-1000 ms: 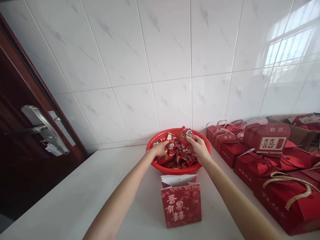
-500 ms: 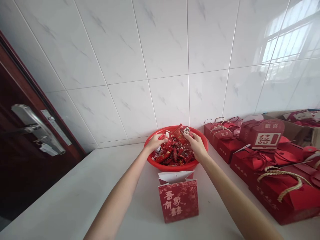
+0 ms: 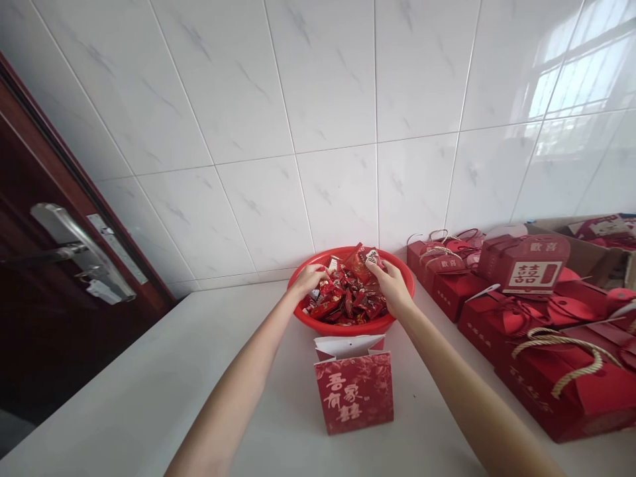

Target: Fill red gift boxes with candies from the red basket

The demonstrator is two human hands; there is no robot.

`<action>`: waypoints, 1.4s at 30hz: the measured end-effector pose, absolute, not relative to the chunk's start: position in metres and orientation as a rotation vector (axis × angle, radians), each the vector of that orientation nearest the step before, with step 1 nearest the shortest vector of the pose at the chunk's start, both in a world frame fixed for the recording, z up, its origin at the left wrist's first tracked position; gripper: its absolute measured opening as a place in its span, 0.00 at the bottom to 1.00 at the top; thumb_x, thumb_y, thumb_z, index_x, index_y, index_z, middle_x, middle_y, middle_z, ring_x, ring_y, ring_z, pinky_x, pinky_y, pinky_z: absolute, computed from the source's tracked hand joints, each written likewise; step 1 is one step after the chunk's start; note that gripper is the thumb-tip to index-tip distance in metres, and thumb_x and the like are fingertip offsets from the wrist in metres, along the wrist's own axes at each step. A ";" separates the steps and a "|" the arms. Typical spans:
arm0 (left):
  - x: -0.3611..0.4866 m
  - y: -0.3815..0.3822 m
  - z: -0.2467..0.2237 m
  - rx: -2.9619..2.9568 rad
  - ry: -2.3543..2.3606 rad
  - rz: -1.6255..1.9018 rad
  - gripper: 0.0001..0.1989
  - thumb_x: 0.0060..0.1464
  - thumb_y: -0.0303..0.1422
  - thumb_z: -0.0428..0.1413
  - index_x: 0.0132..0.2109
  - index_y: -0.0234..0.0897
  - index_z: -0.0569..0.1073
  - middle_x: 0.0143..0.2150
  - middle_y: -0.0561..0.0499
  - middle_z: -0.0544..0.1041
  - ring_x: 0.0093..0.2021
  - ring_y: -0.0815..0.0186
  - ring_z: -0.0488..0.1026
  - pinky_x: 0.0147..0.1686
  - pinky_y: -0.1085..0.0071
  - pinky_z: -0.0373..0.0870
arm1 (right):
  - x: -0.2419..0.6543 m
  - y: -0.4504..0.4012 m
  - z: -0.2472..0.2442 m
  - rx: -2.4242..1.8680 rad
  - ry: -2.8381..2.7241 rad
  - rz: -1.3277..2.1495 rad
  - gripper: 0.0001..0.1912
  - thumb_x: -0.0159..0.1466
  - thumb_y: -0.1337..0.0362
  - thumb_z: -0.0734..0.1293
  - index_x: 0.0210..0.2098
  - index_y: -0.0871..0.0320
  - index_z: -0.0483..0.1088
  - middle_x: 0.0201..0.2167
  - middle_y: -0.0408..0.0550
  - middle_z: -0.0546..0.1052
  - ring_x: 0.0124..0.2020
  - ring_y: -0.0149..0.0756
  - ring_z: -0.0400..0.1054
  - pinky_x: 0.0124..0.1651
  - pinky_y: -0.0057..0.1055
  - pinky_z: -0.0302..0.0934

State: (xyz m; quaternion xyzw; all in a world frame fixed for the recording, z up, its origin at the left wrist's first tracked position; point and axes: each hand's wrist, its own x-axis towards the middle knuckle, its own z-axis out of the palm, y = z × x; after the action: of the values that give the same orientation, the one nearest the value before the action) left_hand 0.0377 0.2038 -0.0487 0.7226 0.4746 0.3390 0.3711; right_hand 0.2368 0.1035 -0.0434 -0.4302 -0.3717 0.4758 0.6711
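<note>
A red plastic basket (image 3: 328, 326) full of red-wrapped candies (image 3: 342, 301) stands against the tiled wall. Over its left side, my left hand (image 3: 309, 279) has its fingers bent together among the wrappers; whatever they pinch is too small to name. My right hand (image 3: 392, 285), at the basket's right side, grips a larger red candy packet (image 3: 358, 260) with white lettering, raised above the pile. In front of the basket, between my forearms, an upright red paper gift box (image 3: 355, 394) with pale characters has its top open.
Several red gift boxes (image 3: 561, 397) with rope handles crowd the right side of the white table (image 3: 159, 371). A smaller red box (image 3: 521, 265) rests on them. Behind is a cardboard carton (image 3: 609, 265). A dark red door (image 3: 44, 318) with a metal handle is at left.
My left hand has shifted slightly up and left, its fingers drawn closer together. My right hand still holds the packet at nearly the same place. The view has moved slightly.
</note>
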 end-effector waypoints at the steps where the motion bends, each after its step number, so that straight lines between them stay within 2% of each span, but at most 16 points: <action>1: 0.038 0.203 -0.049 1.872 1.232 0.810 0.04 0.42 0.32 0.57 0.25 0.39 0.76 0.25 0.53 0.78 0.24 0.65 0.71 0.26 0.69 0.66 | 0.237 0.103 -0.043 -0.972 -0.838 1.072 0.16 0.52 0.53 0.73 0.34 0.56 0.74 0.31 0.46 0.80 0.34 0.42 0.75 0.31 0.33 0.70; 3: 0.040 0.200 -0.048 1.926 1.245 0.705 0.03 0.39 0.32 0.59 0.25 0.39 0.78 0.27 0.52 0.80 0.27 0.62 0.74 0.28 0.69 0.68 | 0.237 0.103 -0.043 -0.976 -0.839 1.076 0.16 0.52 0.53 0.74 0.34 0.56 0.74 0.31 0.46 0.80 0.35 0.43 0.75 0.32 0.33 0.70; 6: 0.043 0.196 -0.047 2.007 1.243 0.606 0.10 0.33 0.32 0.65 0.30 0.42 0.82 0.35 0.52 0.83 0.40 0.56 0.77 0.39 0.68 0.70 | 0.237 0.102 -0.042 -0.977 -0.839 1.084 0.15 0.52 0.53 0.74 0.34 0.55 0.73 0.31 0.46 0.80 0.35 0.43 0.75 0.32 0.33 0.71; 8: 0.045 0.193 -0.047 2.032 1.246 0.571 0.12 0.29 0.33 0.67 0.29 0.43 0.82 0.36 0.53 0.83 0.44 0.54 0.77 0.43 0.67 0.69 | 0.236 0.102 -0.042 -0.980 -0.839 1.085 0.15 0.52 0.53 0.74 0.33 0.56 0.73 0.30 0.46 0.79 0.33 0.41 0.74 0.31 0.33 0.70; 11: 0.045 0.193 -0.046 2.033 1.251 0.562 0.09 0.28 0.35 0.68 0.23 0.41 0.80 0.28 0.52 0.80 0.38 0.54 0.77 0.41 0.65 0.69 | 0.236 0.103 -0.042 -0.981 -0.840 1.082 0.15 0.52 0.54 0.73 0.34 0.56 0.73 0.31 0.46 0.79 0.31 0.39 0.73 0.30 0.32 0.69; 13: 0.044 0.194 -0.046 2.015 1.253 0.620 0.09 0.30 0.37 0.69 0.22 0.39 0.79 0.25 0.53 0.78 0.35 0.56 0.76 0.39 0.65 0.68 | 0.236 0.103 -0.042 -0.982 -0.840 1.078 0.16 0.52 0.54 0.73 0.34 0.56 0.73 0.31 0.46 0.79 0.31 0.39 0.73 0.30 0.32 0.69; 18: 0.040 0.198 -0.044 1.888 1.244 0.935 0.17 0.39 0.45 0.66 0.32 0.37 0.80 0.32 0.51 0.80 0.37 0.59 0.76 0.39 0.66 0.68 | 0.237 0.101 -0.041 -0.961 -0.835 1.056 0.16 0.52 0.52 0.73 0.33 0.56 0.72 0.33 0.47 0.80 0.37 0.43 0.75 0.34 0.32 0.70; 23: 0.039 0.198 -0.045 1.734 1.200 1.133 0.22 0.37 0.47 0.67 0.35 0.34 0.79 0.34 0.47 0.81 0.34 0.60 0.76 0.37 0.66 0.69 | 0.237 0.101 -0.042 -0.956 -0.811 1.056 0.15 0.51 0.52 0.73 0.31 0.55 0.71 0.32 0.46 0.80 0.38 0.45 0.76 0.34 0.34 0.71; 30: 0.035 0.201 -0.048 1.605 1.233 1.428 0.18 0.41 0.47 0.64 0.30 0.36 0.77 0.29 0.51 0.79 0.35 0.61 0.74 0.34 0.70 0.66 | 0.238 0.103 -0.043 -0.947 -0.815 1.051 0.15 0.51 0.53 0.73 0.33 0.55 0.72 0.31 0.46 0.80 0.37 0.45 0.75 0.32 0.34 0.70; 37: 0.037 0.205 -0.048 1.538 1.247 1.396 0.18 0.42 0.48 0.61 0.29 0.35 0.78 0.26 0.51 0.78 0.33 0.61 0.73 0.34 0.70 0.66 | 0.238 0.104 -0.043 -0.945 -0.821 1.053 0.16 0.52 0.53 0.73 0.34 0.56 0.73 0.33 0.47 0.81 0.36 0.44 0.76 0.30 0.33 0.70; 42: 0.038 0.204 -0.044 1.508 1.200 1.282 0.17 0.41 0.45 0.58 0.31 0.35 0.80 0.36 0.46 0.83 0.39 0.59 0.76 0.41 0.68 0.70 | 0.237 0.104 -0.043 -0.954 -0.820 1.067 0.16 0.52 0.53 0.73 0.35 0.55 0.73 0.33 0.47 0.81 0.36 0.45 0.76 0.29 0.34 0.70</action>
State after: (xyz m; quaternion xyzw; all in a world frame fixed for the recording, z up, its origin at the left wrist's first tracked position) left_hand 0.0383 0.2042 -0.0441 0.5966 0.4749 0.5072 0.4016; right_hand 0.2374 0.1035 -0.0432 -0.4246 -0.3650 0.4750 0.6789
